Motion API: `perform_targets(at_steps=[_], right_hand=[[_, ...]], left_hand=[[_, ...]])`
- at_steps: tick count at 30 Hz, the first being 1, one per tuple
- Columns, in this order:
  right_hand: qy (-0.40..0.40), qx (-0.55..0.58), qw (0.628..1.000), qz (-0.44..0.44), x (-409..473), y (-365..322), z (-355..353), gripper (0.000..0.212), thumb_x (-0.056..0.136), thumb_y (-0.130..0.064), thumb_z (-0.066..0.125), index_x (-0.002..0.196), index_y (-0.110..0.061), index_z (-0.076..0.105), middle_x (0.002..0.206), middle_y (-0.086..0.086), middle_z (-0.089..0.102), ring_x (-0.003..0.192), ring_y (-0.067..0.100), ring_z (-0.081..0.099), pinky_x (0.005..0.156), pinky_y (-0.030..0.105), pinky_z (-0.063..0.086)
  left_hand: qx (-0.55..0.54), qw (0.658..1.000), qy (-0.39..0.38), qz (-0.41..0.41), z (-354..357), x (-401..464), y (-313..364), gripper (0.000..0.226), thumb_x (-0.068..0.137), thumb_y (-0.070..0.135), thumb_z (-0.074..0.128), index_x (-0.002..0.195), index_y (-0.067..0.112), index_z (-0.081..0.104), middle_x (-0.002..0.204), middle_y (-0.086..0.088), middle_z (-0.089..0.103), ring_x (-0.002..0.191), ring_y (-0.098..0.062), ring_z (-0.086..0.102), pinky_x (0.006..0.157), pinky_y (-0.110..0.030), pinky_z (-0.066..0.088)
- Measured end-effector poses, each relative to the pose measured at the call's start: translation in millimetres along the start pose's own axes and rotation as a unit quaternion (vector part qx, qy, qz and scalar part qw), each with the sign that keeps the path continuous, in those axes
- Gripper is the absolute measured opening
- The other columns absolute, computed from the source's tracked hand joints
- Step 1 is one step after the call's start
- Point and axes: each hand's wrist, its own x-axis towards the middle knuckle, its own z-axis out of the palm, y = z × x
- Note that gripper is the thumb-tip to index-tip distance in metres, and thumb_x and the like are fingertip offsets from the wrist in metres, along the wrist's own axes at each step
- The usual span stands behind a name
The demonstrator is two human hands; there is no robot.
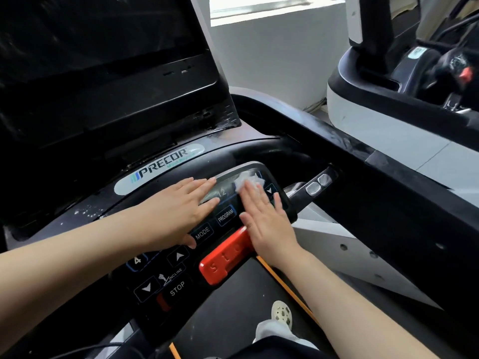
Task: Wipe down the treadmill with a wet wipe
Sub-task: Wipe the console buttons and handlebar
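Flat, fingers straight, my right hand [269,224] presses the crumpled white wet wipe [249,180] onto the treadmill [160,213] console's right edge; my left hand [178,211] lies open beside it, near a white wall [272,60].

We are in a gym — we stand on a treadmill [160,167] with a button console [181,268] and a red stop bar [223,257], and a second exercise machine [388,99] stands just beside it, below a bright window [272,6].
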Motion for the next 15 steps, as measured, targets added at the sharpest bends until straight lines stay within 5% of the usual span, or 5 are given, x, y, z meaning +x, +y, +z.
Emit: perform_targets(at_steps=[3,7,11,15], right_hand=[[0.03,0.025,0.996,0.077,-18,22,5,0.069,0.082,-0.066,-0.011,0.139,-0.029,-0.014,0.145,-0.02,-0.022,0.134,-0.001,-0.027,0.116,0.031,-0.015],[0.02,0.109,0.994,0.026,-46,5,21,0.073,0.083,-0.07,-0.013,0.142,-0.029,0.0,0.148,-0.021,-0.009,0.141,0.002,-0.015,0.108,0.015,-0.02],[0.023,0.11,0.994,0.003,-34,19,9,0.063,0.09,-0.061,-0.006,0.143,-0.034,0.016,0.148,-0.026,0.006,0.138,-0.013,-0.007,0.11,0.018,-0.018],[0.07,0.113,0.989,0.071,-50,37,17,0.071,0.086,-0.069,-0.01,0.143,-0.031,0.006,0.151,-0.018,-0.001,0.143,0.003,-0.006,0.109,0.014,-0.018]], left_hand=[[0.001,1.0,-0.005,-0.002,1,2,0,0.097,0.083,0.06,0.054,0.151,0.013,0.002,0.155,-0.021,-0.014,0.146,-0.028,-0.004,0.116,-0.035,-0.005],[0.003,1.0,-0.007,0.001,0,1,2,0.098,0.083,0.059,0.055,0.151,0.011,0.002,0.155,-0.023,-0.013,0.146,-0.029,-0.004,0.116,-0.034,-0.004],[0.001,1.0,-0.009,-0.001,-1,0,3,0.098,0.084,0.059,0.054,0.151,0.011,0.001,0.155,-0.023,-0.014,0.145,-0.029,-0.005,0.117,-0.034,-0.004],[0.0,1.0,-0.004,0.004,-1,0,2,0.099,0.082,0.059,0.056,0.151,0.01,0.005,0.155,-0.025,-0.01,0.145,-0.031,-0.002,0.117,-0.035,-0.002]])
